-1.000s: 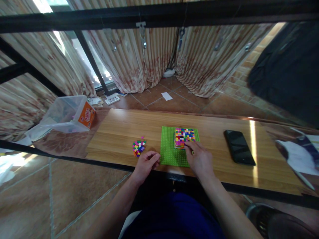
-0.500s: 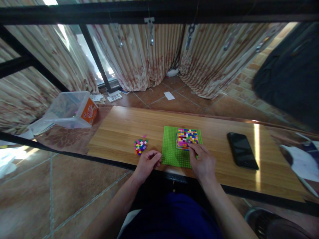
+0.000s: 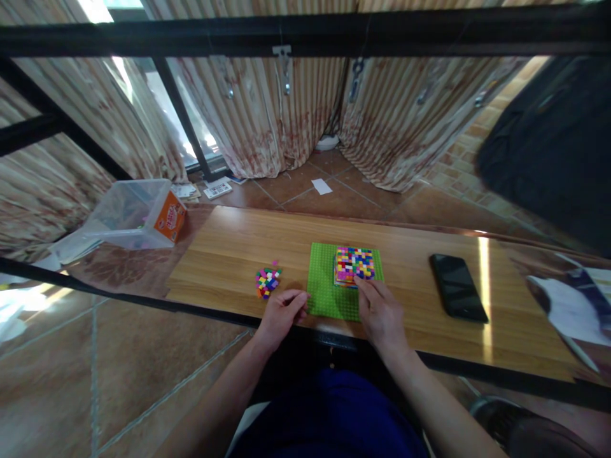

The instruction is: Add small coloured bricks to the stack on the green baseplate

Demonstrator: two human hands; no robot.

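A block of small multicoloured toy bricks (image 3: 354,259) stands on a green studded baseplate (image 3: 327,296). The fingertips of my right hand (image 3: 382,312) are at the block's front edge, index finger touching its top. Those fingers are bent together, and whatever lies between them is hidden. By the baseplate's left edge, my left hand (image 3: 285,313) rests with thumb and index finger pinched; a tiny pinkish spot shows at the tips, too small to name. A loose pile of small bricks (image 3: 268,282) lies on the table just beyond my left hand.
The wooden table (image 3: 229,238) carries a black phone (image 3: 458,287) to the right. Past its left end sits a clear plastic bin (image 3: 131,213) with an orange label. Papers (image 3: 568,312) lie at the far right. A dark metal bar (image 3: 305,38) crosses above.
The whole view has shifted slightly as my head moved. My right fingertips have moved slightly left along the front edge of the brick block. My left hand stays in place, pinched.
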